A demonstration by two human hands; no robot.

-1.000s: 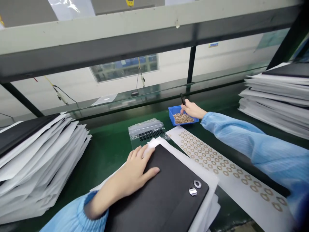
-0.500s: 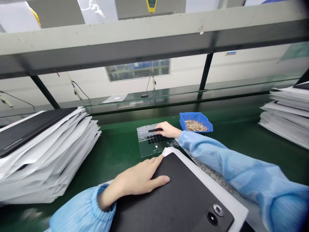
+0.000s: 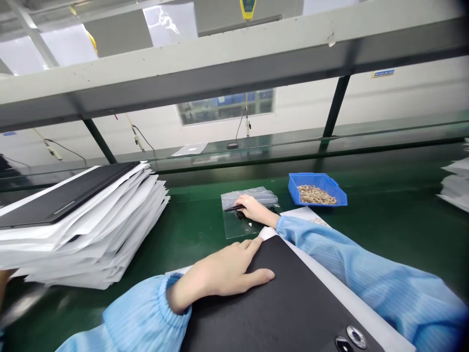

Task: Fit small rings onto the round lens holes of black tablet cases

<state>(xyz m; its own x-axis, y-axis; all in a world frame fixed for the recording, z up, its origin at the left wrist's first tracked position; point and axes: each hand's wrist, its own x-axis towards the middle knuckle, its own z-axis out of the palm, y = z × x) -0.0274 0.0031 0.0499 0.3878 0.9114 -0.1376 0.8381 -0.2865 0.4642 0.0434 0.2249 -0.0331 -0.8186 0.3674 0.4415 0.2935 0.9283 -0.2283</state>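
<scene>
My left hand (image 3: 234,269) lies flat with its fingers stretched out on a black tablet back panel (image 3: 271,293), which has two round camera openings at its lower right. White sheet material (image 3: 388,327) shows under the panel's edge. Beyond the panel, my right hand (image 3: 252,209) pinches a thin black tool (image 3: 234,208), apparently tweezers. The tool's tip is over a clear plastic sheet (image 3: 234,230) that bears small black rings (image 3: 240,215), some hidden by the hand.
A blue bin (image 3: 339,197) of small tan pieces stands behind my right sleeve. At left rises a tall stack of white sheets (image 3: 120,234) topped by a black panel (image 3: 73,195). Another stack (image 3: 458,181) is at the right edge. A shelf beam (image 3: 220,58) crosses overhead.
The view has turned left, so the things appear farther right. My right hand has come down over the black rings with the tool. My left hand stays on the panel.
</scene>
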